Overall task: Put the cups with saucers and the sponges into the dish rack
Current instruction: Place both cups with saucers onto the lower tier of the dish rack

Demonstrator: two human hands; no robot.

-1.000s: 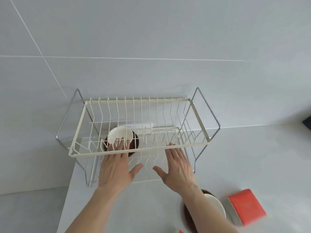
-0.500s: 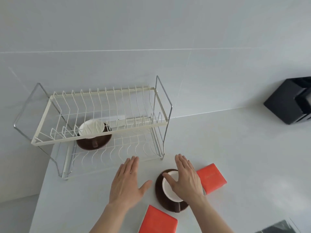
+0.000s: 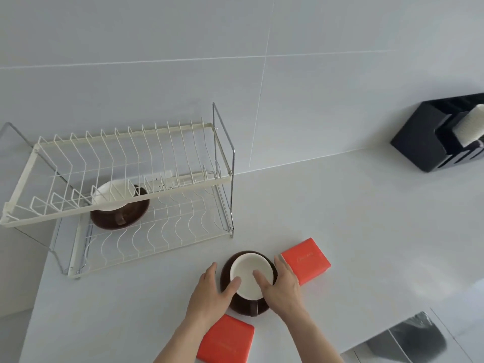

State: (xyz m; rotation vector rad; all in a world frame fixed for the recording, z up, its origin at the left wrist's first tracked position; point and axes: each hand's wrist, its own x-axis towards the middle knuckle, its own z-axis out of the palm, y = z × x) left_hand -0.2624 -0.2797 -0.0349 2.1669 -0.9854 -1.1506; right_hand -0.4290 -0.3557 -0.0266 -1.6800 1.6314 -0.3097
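Observation:
A two-tier cream wire dish rack (image 3: 125, 150) stands on the white counter at the left. On its lower tier sits a white cup (image 3: 112, 197) on a brown saucer (image 3: 131, 217). In front of me a second white cup (image 3: 248, 273) rests on its brown saucer (image 3: 246, 307) on the counter. My left hand (image 3: 209, 292) clasps this pair from the left and my right hand (image 3: 280, 284) from the right, both thumbs over the cup's rim. One orange sponge (image 3: 306, 260) lies just right of the saucer. Another orange sponge (image 3: 225, 339) lies below it, near my left wrist.
A black holder (image 3: 424, 142) with a white brush in it stands against the tiled wall at the far right. A shiny metal surface (image 3: 408, 341) shows at the bottom right corner. The counter's left edge runs just left of the rack.
My view swung from the rack toward the counter. Both hands withdrew from the rack, came down to the second cup and saucer and closed on its sides.

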